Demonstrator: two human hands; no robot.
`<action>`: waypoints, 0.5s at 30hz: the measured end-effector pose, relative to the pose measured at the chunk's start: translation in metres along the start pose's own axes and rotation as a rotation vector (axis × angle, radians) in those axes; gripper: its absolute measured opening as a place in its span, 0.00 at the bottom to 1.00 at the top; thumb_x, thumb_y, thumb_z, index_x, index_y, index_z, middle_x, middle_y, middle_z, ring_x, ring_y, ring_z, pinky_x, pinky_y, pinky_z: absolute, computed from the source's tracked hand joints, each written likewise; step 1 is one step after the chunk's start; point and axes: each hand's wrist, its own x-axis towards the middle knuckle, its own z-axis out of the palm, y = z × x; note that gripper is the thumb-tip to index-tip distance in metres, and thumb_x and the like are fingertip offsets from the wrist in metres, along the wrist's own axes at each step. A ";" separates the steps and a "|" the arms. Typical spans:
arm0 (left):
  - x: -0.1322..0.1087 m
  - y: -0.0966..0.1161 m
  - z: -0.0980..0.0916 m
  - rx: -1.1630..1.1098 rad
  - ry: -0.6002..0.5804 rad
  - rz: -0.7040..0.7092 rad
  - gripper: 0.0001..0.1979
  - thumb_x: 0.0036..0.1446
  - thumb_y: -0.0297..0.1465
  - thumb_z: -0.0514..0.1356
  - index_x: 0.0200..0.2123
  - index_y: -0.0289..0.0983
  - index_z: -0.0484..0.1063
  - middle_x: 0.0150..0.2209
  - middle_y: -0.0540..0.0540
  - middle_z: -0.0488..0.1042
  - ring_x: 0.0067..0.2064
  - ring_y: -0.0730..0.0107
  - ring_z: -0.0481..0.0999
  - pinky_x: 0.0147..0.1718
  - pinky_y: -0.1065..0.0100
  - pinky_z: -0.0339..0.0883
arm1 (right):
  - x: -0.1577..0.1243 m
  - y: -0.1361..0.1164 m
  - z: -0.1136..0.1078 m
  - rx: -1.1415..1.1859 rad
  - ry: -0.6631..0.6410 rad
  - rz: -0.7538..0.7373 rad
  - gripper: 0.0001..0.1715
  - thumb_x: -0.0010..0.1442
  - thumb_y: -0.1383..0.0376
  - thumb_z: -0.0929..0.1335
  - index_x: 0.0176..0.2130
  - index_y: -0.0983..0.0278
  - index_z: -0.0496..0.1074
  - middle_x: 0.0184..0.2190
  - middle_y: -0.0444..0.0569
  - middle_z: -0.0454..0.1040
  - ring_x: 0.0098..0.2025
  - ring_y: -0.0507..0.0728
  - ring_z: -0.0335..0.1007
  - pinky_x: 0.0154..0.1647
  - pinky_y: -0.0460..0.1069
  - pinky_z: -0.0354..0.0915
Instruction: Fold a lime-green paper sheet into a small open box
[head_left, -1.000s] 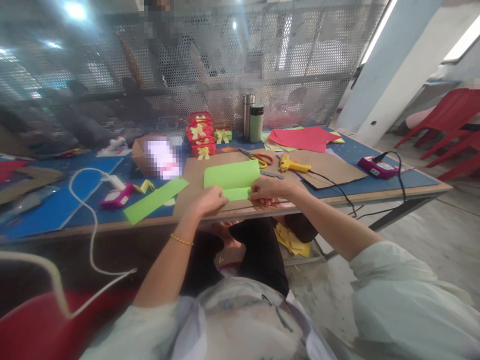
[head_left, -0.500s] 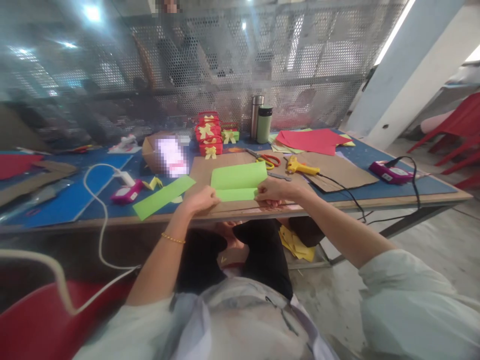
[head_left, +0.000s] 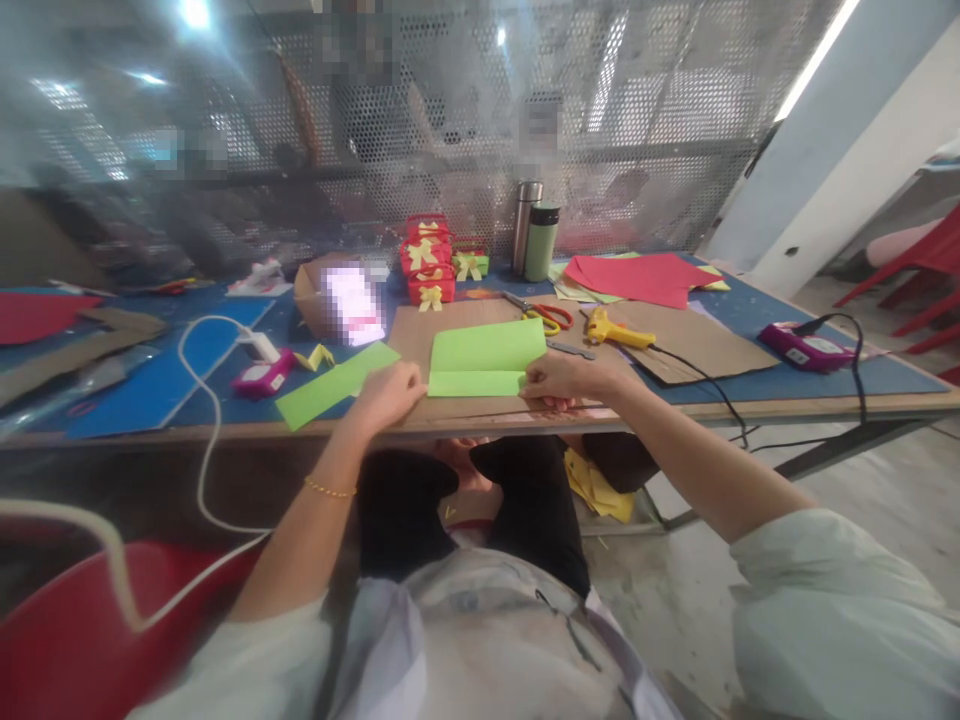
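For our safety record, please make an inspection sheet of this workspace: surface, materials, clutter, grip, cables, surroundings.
Surface: blue tabletop; cardboard lies on it.
Materials: creased green paper on the cardboard; green strip to its left.
Clutter: scissors, yellow glue gun, bottles.
Grip: right hand touches paper's near right corner; left hand by near left corner, contact unclear.
Cables: white cable, black cable hang over front edge.
Surroundings: perforated panel behind, red chairs right.

Perforated screen [head_left: 480, 110], grey floor [head_left: 660, 600]
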 end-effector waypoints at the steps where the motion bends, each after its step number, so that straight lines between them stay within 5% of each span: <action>1: -0.003 0.006 0.003 0.020 0.078 0.033 0.10 0.62 0.31 0.55 0.31 0.37 0.74 0.34 0.44 0.76 0.35 0.64 0.72 0.37 0.65 0.61 | 0.000 0.001 0.000 -0.009 0.000 -0.008 0.19 0.61 0.60 0.69 0.21 0.63 0.68 0.16 0.42 0.71 0.18 0.49 0.65 0.20 0.43 0.59; 4: -0.013 0.025 0.016 0.078 0.214 0.199 0.14 0.65 0.27 0.51 0.37 0.36 0.77 0.42 0.40 0.77 0.43 0.61 0.74 0.44 0.62 0.63 | 0.001 0.003 0.001 -0.026 0.006 -0.005 0.19 0.61 0.59 0.69 0.21 0.63 0.68 0.17 0.42 0.71 0.18 0.49 0.66 0.21 0.43 0.59; 7: -0.027 0.035 0.027 0.161 0.227 0.319 0.14 0.65 0.26 0.52 0.36 0.36 0.78 0.41 0.39 0.77 0.46 0.57 0.73 0.47 0.58 0.63 | 0.001 0.004 0.002 -0.037 0.017 0.011 0.19 0.60 0.58 0.69 0.21 0.63 0.68 0.16 0.42 0.71 0.18 0.49 0.66 0.21 0.43 0.59; 15: -0.049 0.024 0.039 0.151 0.325 0.384 0.14 0.69 0.32 0.53 0.39 0.36 0.79 0.38 0.38 0.78 0.45 0.55 0.74 0.52 0.53 0.62 | 0.005 0.010 0.004 -0.031 0.016 -0.003 0.19 0.60 0.57 0.69 0.22 0.63 0.69 0.16 0.43 0.71 0.18 0.48 0.65 0.21 0.43 0.57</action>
